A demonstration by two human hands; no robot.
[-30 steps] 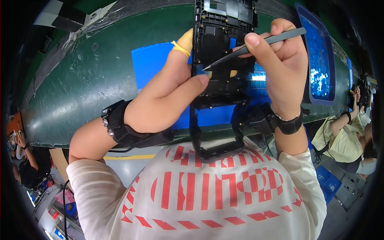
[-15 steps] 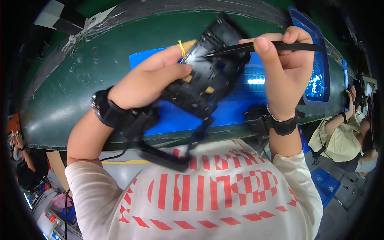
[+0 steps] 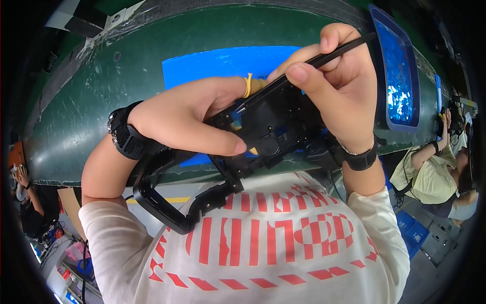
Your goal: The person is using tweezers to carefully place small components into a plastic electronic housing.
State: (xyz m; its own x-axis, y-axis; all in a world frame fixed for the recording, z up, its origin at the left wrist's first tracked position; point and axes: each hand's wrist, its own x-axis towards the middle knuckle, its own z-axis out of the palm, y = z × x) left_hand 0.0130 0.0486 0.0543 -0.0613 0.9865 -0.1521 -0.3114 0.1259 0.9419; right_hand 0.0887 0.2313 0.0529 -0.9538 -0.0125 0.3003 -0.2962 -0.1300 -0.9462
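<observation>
My left hand (image 3: 187, 114) is closed on a black plastic housing (image 3: 276, 119) with moulded ribs and small brass-coloured spots, its thumb lying over the near side. A looped black frame (image 3: 167, 210) hangs below the housing, toward my shirt. Between the thumb and fingers of my right hand (image 3: 349, 83) is a slim black pair of tweezers (image 3: 326, 58). Its tips point down-left and lie over the housing's upper edge, close to my left fingers; whether they grip anything is too small to tell. A yellow band (image 3: 248, 85) circles one left finger.
Under my hands a blue mat (image 3: 202, 71) lies on the green bench (image 3: 101, 111). To the right stands a blue tray (image 3: 403, 126) with shiny contents. Other people (image 3: 430, 169) are at the right and far left. Blue bins (image 3: 410, 230) sit on the floor at the right.
The housing has turned and come lower, its loop swinging to the left. My right hand has moved left, and the tweezers now slant steeply down toward my left fingers.
</observation>
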